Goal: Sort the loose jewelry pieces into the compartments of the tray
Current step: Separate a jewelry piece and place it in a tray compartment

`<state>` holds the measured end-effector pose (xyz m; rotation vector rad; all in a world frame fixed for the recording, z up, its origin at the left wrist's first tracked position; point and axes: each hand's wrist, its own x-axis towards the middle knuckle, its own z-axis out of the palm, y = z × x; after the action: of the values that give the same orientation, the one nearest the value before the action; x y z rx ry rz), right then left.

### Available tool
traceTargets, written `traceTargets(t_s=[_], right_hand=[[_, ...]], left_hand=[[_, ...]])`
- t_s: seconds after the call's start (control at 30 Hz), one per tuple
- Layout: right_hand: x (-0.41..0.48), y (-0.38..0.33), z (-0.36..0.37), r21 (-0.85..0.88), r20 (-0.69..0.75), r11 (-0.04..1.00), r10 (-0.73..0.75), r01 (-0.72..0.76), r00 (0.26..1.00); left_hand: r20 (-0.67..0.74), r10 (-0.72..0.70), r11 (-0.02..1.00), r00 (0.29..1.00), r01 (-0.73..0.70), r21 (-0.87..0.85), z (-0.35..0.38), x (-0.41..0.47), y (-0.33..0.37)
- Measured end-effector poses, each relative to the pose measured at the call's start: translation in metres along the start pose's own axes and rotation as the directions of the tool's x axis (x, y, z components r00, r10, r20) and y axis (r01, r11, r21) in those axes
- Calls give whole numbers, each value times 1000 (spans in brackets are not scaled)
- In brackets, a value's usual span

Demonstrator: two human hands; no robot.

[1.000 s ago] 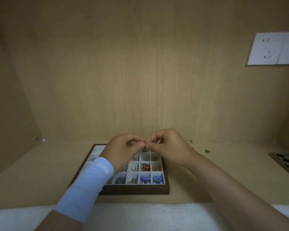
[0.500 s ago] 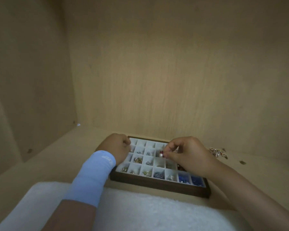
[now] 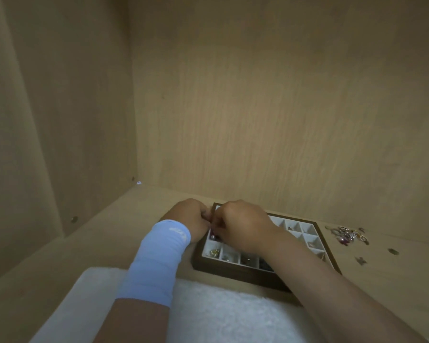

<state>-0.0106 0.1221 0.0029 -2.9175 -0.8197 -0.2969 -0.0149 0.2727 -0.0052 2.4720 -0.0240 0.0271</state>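
1. Toward shelf board's back edge, head view: tray (image 3: 235, 272), dark wood frame w/ white compartments. It sits skewed, its far-left corner closest to the back wall.
2. L hand (image 3: 191, 216) is at tray's far-left corner, outside the left rim. Fingers curled in, knuckles up. Tips are hidden against R hand, so can't tell if they hold anything or grip the rim.
3. R hand (image 3: 243, 226) is over tray's far-left compartments, forearm crossing tray from its near-right corner. Fingers bunched together, pointing down into left column, and they meet L hand's fingers.
4. Small pale/purple piece (image 3: 212, 236) shows just under R hand's fingertips, in left column, 2nd compartment from near edge. Can't tell if it's pinched or lying loose.
5. Gold bits (image 3: 214, 253) lie in tray's near-left compartment. Dark pieces (image 3: 249, 260) are further along near row. Far-right compartments hold a few small bits, too blurred to name.
6. Loose jewelry pile (image 3: 348, 235) lies on board right of tray, near back edge, apart from tray: silver, gold, one purple bit. One stray piece (image 3: 360, 260) lies nearer the front, also right of tray.
7. Pale blue sleeve (image 3: 159, 256) covers L wrist and lower forearm.
8. White fluffy cloth (image 3: 208, 315) lies along board's front edge, under both forearms. Can't tell if it touches tray's near wall.
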Motion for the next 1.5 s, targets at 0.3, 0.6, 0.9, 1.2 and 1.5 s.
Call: traceTargets(t_s=[0.3, 0.6, 0.9, 1.2, 1.5], right_hand=[[5, -5, 2, 11, -3, 996, 94, -94, 996], [-19, 20, -21, 220, 54, 967, 118, -127, 992], [-87, 132, -57, 324, 23, 855, 421, -405, 907], [-132, 213, -44, 318, 134, 756, 562, -572, 816], [-134, 223, -31, 365, 106, 745, 562, -558, 820]], left_hand=[[-20, 14, 997, 1000, -12, 78, 3, -1, 5], [-170, 169, 982, 971, -152, 109, 15, -1, 17], [-161, 438, 893, 884, -407, 191, 65, -22, 65], [-10, 552, 828, 834, -547, 122, 119, -22, 147], [46, 536, 815, 843, -531, 234, 168, -11, 182]])
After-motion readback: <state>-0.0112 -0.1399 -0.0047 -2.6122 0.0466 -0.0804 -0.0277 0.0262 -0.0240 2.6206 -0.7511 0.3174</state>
